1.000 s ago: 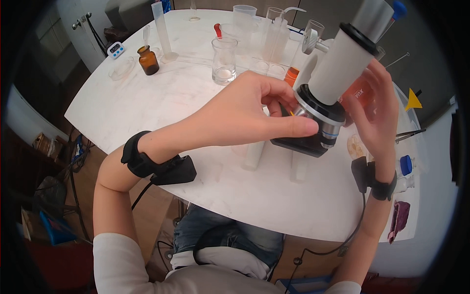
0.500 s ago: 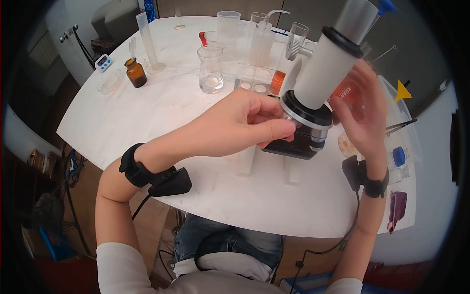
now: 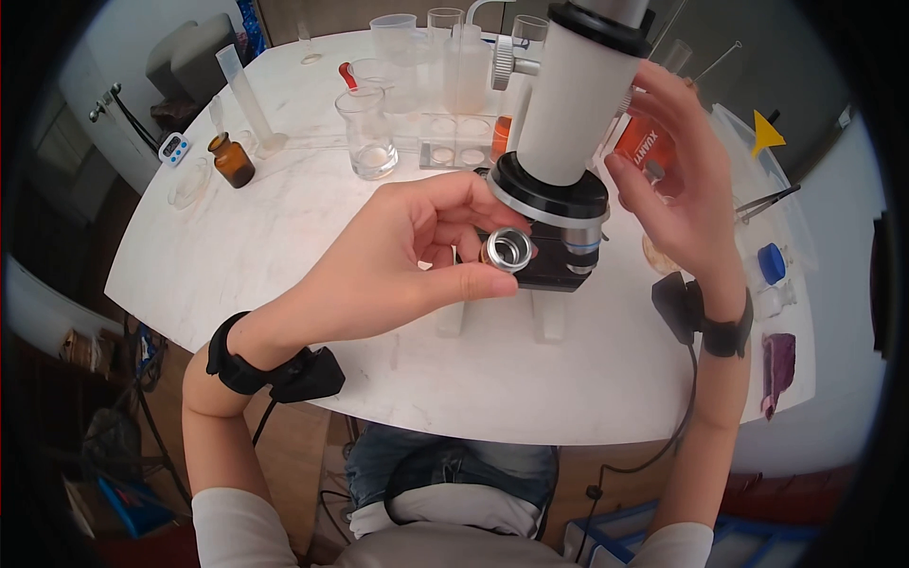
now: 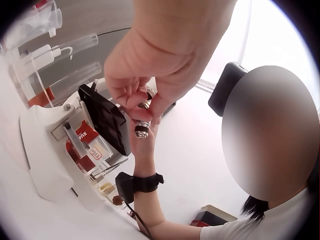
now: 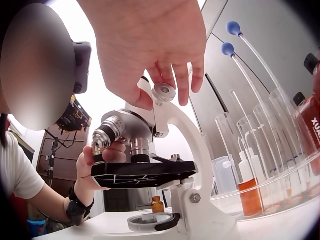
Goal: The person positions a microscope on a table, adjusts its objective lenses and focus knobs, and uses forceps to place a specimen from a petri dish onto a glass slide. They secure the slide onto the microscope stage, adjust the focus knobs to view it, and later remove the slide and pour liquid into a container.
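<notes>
L hand (image 3: 379,256) pinches loose objective (image 3: 508,250).
Hollow end up, apart fr. nosepiece (image 3: 549,199); 2nd lens (image 3: 581,248) on it. R hand (image 3: 691,185) open nr focus knob (image 5: 164,92), contact unclear.

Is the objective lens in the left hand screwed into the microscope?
No, the head view shows the objective lens in the left hand with its ringed end exposed, off the turret.

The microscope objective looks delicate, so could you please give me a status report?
Left hand pinching objective lens, off the turret. Right hand open beside focus knob. Black stage close to lens.
</notes>
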The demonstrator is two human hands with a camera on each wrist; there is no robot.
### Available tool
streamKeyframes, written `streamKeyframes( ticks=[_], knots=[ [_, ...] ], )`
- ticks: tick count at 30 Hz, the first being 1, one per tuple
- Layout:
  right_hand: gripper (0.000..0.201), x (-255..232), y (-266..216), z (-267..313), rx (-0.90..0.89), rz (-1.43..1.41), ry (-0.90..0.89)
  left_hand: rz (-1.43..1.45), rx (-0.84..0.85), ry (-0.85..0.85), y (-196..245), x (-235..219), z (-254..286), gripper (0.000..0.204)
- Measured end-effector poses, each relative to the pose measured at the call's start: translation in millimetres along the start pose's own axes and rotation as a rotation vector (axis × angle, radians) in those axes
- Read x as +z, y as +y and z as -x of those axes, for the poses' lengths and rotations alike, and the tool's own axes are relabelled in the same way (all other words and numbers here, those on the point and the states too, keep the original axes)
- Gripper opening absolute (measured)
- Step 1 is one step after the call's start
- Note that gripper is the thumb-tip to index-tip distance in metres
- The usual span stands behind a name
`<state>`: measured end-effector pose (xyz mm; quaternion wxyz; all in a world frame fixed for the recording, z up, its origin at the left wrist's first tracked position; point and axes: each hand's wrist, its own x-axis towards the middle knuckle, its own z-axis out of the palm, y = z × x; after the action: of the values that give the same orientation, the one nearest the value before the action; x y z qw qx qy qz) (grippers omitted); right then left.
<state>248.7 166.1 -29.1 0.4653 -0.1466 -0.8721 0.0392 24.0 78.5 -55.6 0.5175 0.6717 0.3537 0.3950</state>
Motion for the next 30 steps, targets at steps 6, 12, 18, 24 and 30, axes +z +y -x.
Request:
streamKeyframes(
  ticks=[6,12,18,24,30],
  knots=[
    [0.055,-3.9,0.9,2.3,0.018,0.029,-0.077,-0.280,0.149,0.013,0.7,-3.0,3.2,0.031],
    [0.054,-4.3,1.0,1.5,0.014,0.028,-0.084,-0.406,0.345,0.013,-2.1,-3.5,3.7,0.032],
    [0.055,-2.8,3.2,4.7,0.067,0.040,-0.065,-0.428,0.413,0.041,-2.9,-0.6,2.0,0.028],
    [0.054,-2.1,2.7,3.9,0.061,0.042,-0.065,-0.415,0.465,0.076,-2.5,-0.4,2.1,0.025],
    [0.054,-2.9,1.4,4.9,0.083,0.056,-0.066,-0.440,0.527,0.074,-3.7,0.2,1.4,0.025]
  ],
)
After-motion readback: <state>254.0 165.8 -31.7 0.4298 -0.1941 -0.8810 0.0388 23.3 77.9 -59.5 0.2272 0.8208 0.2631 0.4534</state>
